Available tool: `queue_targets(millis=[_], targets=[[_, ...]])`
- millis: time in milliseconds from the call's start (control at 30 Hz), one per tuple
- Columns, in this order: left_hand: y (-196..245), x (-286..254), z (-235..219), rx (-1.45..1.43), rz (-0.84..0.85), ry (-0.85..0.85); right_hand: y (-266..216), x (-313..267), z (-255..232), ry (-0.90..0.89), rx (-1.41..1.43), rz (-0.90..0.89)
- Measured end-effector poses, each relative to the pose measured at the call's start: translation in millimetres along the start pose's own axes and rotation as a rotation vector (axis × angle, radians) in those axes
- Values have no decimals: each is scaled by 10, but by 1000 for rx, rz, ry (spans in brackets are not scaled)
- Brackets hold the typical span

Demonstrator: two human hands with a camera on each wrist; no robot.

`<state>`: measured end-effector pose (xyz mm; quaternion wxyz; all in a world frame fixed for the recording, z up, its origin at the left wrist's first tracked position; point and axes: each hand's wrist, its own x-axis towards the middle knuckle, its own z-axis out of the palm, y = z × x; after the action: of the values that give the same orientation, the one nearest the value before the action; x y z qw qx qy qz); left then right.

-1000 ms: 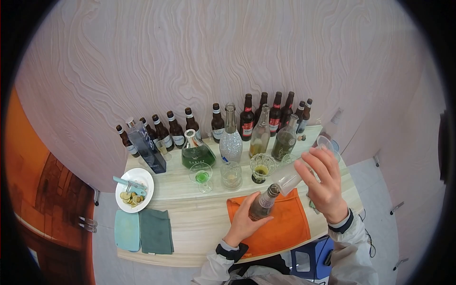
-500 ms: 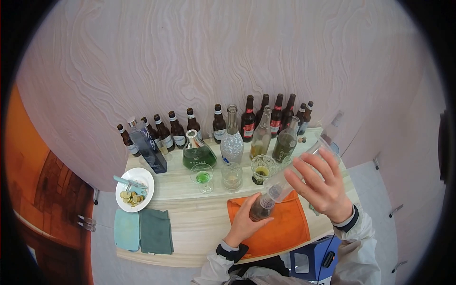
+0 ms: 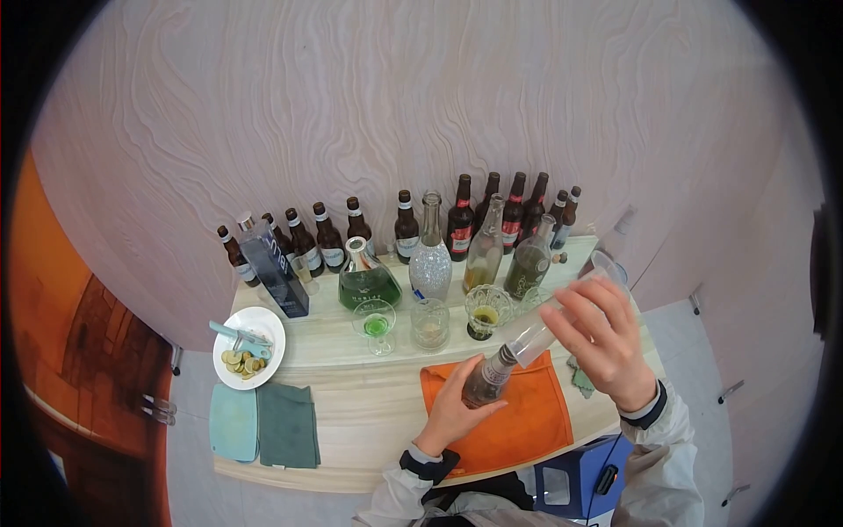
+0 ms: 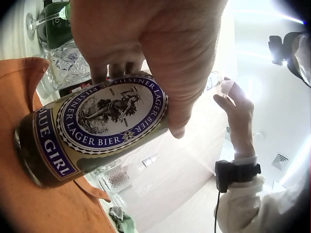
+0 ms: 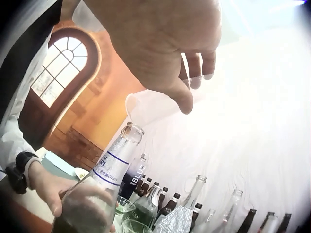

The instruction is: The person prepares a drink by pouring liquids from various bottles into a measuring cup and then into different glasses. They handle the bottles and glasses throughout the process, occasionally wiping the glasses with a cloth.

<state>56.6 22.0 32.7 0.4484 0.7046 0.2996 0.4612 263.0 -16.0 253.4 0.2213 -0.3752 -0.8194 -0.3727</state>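
My left hand (image 3: 450, 417) grips a glass beer bottle (image 3: 486, 386) around its body, over the orange cloth (image 3: 540, 422). The bottle leans up to the right; its Blue Girl label (image 4: 116, 114) shows in the left wrist view. Up and to the right, my right hand (image 3: 606, 342) holds a long clear plastic cup (image 3: 534, 340) at a slant, thumb on one side and fingers on the other. In the right wrist view the cup's open rim (image 5: 130, 107) is right at the bottle's mouth (image 5: 132, 130).
Behind my hands stand a glass with yellow-green liquid (image 3: 488, 314), a patterned tumbler (image 3: 430, 325) and a green drink (image 3: 376, 327). Several bottles line the table's back. At left are a white plate (image 3: 274, 364) with lime slices, a pale green board (image 3: 234, 426) and a dark green cloth (image 3: 288, 426).
The clear cup first slid down over the bottle's neck, then drew back up to its mouth. My left hand and the bottle have hardly moved.
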Motion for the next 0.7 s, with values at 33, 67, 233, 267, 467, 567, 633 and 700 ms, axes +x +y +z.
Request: queue_targets(millis=[33, 67, 233, 267, 467, 567, 633, 700], targets=[[1, 2, 0, 4, 2, 0, 22, -9, 3, 8, 1, 3], [3, 3, 1, 4, 2, 0, 35, -16, 9, 16, 3, 5], [10, 10, 1, -31, -9, -9, 24, -62, 14, -20, 65, 53], [4, 8, 3, -30, -9, -10, 39, -76, 6, -33, 90, 69], [-4, 5, 0, 3, -4, -1, -100, -447, 238, -12, 267, 303], [6, -2, -8, -1, -2, -9, -119, -569, 274, 3, 275, 376], [-23, -7, 6, -17, -9, -10, -82, -529, 233, 24, 253, 355], [-38, -6, 11, -11, -1, -13, -27, -458, 184, 44, 227, 332]])
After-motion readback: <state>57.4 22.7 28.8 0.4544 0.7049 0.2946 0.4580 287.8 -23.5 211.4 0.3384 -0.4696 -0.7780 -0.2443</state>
